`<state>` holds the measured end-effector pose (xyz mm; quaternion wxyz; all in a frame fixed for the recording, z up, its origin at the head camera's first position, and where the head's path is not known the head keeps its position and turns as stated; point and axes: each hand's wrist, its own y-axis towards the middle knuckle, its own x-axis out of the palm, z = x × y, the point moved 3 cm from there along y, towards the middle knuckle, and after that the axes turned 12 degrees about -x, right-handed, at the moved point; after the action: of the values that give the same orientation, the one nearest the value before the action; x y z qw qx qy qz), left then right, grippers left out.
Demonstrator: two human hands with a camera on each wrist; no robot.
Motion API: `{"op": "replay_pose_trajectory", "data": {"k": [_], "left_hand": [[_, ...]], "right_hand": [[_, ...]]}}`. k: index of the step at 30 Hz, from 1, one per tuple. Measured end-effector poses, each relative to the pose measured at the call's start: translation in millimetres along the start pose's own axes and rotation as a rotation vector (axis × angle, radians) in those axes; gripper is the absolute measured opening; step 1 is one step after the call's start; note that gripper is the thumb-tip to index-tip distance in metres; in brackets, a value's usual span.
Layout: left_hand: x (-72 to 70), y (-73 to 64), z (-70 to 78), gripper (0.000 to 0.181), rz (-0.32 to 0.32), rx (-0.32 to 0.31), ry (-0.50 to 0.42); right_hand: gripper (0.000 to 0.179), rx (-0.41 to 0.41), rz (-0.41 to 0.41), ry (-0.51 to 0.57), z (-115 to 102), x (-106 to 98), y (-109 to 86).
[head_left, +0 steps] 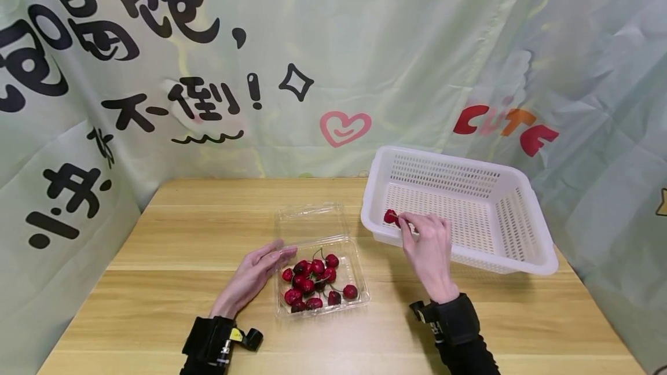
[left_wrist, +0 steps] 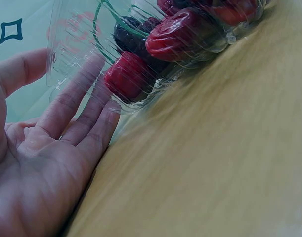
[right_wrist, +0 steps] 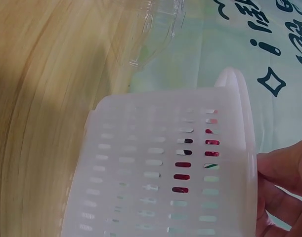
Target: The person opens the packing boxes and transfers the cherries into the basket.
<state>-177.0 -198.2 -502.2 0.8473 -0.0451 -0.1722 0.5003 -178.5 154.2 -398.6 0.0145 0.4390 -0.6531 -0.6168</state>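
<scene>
Inside the near left corner of the white slotted plastic basket (head_left: pixel 513 181), my right hand (head_left: pixel 429 250) pinches red cherries (head_left: pixel 389 216) by their stems. From the right wrist, the basket's wall (right_wrist: pixel 141 128) hides most of them; red and a bit of green show through its slots. My left hand (head_left: pixel 255 274) rests against the left side of a clear plastic clamshell box (head_left: pixel 359 271), fingers extended along its wall. Several dark red cherries (head_left: pixel 312 285) with green stems lie in that box. Its hinged lid (head_left: pixel 312 221) is folded back onto the table.
Both containers stand on a light wooden table (head_left: pixel 182 253), the basket at the back right and the box left of it. Behind the table hangs a pale printed curtain (head_left: pixel 292 28) with black lettering and a pink heart.
</scene>
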Motion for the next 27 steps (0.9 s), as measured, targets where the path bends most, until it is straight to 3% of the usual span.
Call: {"op": "replay_pose_trajectory", "data": {"k": [17,27], "left_hand": [[0.6,0.4,0.0,0.068,0.010,-0.009,0.000],[1.1,-0.7,1.5,0.069,0.006,-0.006,-0.007]], "right_hand": [[0.011,0.043,-0.062,-0.027,5.0,-0.1,-2.2],[0.012,0.015,-0.036,-0.008,3.1,-1.2,-1.5]]}}
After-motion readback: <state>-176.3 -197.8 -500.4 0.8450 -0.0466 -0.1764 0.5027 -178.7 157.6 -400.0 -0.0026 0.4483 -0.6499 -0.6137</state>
